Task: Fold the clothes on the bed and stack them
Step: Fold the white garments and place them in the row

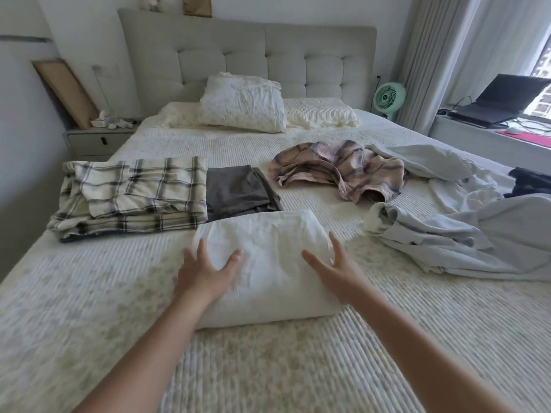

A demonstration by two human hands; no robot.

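Note:
A folded white garment (268,239) lies in the middle of the bed (89,293). My left hand (205,269) rests on its left part with fingers spread. My right hand (334,269) is at its right edge, fingers straight, holding nothing. Behind the white garment lie a folded cream plaid piece (134,195) and a folded dark grey piece (238,189). Unfolded clothes lie to the right: a pink plaid garment (343,168), a pale blue shirt (462,242) and a dark item (530,180) at the frame's edge.
Two pillows (241,105) lean at the padded headboard (247,61). A nightstand (98,138) stands left of the bed. A green fan (389,98) and a laptop (501,102) on a ledge are at the right by the curtain.

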